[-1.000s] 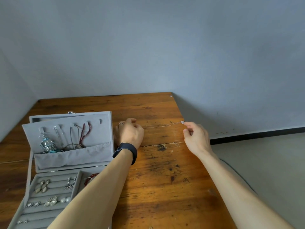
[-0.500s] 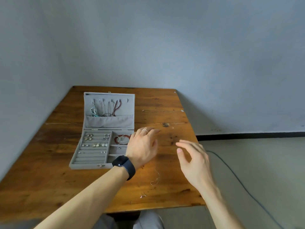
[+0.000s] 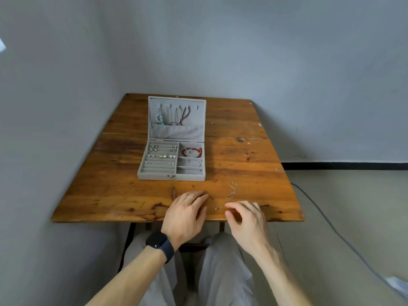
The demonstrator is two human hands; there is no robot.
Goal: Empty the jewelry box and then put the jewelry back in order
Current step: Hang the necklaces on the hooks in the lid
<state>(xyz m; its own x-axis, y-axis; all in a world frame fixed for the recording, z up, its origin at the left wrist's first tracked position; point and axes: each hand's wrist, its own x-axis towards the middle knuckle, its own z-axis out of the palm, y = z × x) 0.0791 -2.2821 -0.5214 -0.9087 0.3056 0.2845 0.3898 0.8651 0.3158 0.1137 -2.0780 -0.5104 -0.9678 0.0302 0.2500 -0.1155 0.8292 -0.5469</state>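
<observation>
Looking down through the head camera, I see a wooden table (image 3: 110, 191) with a grey jewelry box (image 3: 154, 176) standing open near its middle, its lid (image 3: 199, 107) upright at the back. Necklaces (image 3: 174, 115) hang from hooks inside the lid above a fabric pocket. Earrings (image 3: 162, 152) sit in the padded rows on the left of the tray, and a red bracelet (image 3: 192, 151) lies in the top right compartment.

The left hand (image 3: 185, 215) lies flat on the table near the front edge, fingers straight and pressed together, with a ring (image 3: 190, 198) on one finger and a dark watch (image 3: 160, 242) on the wrist. The right hand (image 3: 247, 221) is just beside it at the front edge, fingers loosely curled and slightly apart, gripping nothing that I can make out.

A thin silver chain (image 3: 231, 191) lies crumpled on the wood just beyond the right hand, and a tiny silver piece (image 3: 218, 208) lies between the two hands. A second chain (image 3: 234, 124) lies stretched straight on the table to the right of the lid. A cable (image 3: 331, 224) trails across the floor on the right.
</observation>
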